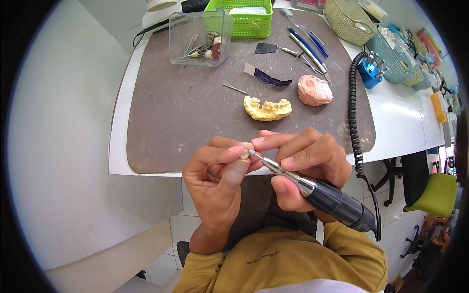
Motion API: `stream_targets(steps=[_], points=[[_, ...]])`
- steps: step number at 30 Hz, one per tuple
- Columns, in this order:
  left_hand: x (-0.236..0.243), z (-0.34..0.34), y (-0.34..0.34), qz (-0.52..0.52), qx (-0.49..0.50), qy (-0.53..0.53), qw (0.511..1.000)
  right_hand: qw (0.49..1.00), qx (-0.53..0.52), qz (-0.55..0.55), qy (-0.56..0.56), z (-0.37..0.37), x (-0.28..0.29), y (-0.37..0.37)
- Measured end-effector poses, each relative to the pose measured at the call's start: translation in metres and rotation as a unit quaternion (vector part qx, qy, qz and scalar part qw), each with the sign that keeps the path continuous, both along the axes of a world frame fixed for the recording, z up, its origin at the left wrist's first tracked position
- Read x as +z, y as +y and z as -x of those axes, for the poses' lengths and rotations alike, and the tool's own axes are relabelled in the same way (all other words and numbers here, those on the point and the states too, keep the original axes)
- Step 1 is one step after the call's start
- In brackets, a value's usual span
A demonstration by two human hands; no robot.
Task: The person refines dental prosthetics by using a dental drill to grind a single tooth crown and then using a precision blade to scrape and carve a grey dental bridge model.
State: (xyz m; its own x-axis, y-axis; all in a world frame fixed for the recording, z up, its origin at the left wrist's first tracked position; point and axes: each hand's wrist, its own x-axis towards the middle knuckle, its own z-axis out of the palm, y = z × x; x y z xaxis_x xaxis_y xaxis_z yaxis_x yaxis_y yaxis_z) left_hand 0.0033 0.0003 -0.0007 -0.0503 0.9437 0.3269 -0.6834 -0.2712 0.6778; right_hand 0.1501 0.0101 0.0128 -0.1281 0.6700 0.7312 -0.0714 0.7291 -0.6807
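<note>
Between the fingertips of my left hand is a small whitish dental crown, partly covered by the fingers. My right hand grips a black and silver dental handpiece like a pen. Its pale blue tip meets the crown or lies right beside it; I cannot tell if they touch. Both hands are close together over the near table edge. Beyond them lie a yellow dental cast with several teeth and a pink plaster cast. A thin metal rod lies near the yellow cast.
A clear box of rotary burs stands at the back left, beside a green basket. Dark articulating strips, pens and a knife lie on the brown mat. A coiled black cord runs down the right side, near a blue bur holder.
</note>
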Motion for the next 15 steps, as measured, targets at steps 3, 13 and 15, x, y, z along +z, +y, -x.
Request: stream_targets(steps=[3,13,15], points=[[0.0001,0.0001,-0.0002,0.003,0.003,0.001,1.000,1.000,-0.004,0.003,-0.002,0.0008,0.0008,-0.0002],[0.0008,0.0002,0.0001,0.007,0.001,-0.003,1.000,1.000,-0.008,0.007,-0.008,0.0001,0.0017,-0.0018],[0.0013,0.0005,-0.0002,0.010,0.004,0.000,1.000,1.000,-0.008,0.008,-0.009,0.0007,0.0028,-0.0019]])
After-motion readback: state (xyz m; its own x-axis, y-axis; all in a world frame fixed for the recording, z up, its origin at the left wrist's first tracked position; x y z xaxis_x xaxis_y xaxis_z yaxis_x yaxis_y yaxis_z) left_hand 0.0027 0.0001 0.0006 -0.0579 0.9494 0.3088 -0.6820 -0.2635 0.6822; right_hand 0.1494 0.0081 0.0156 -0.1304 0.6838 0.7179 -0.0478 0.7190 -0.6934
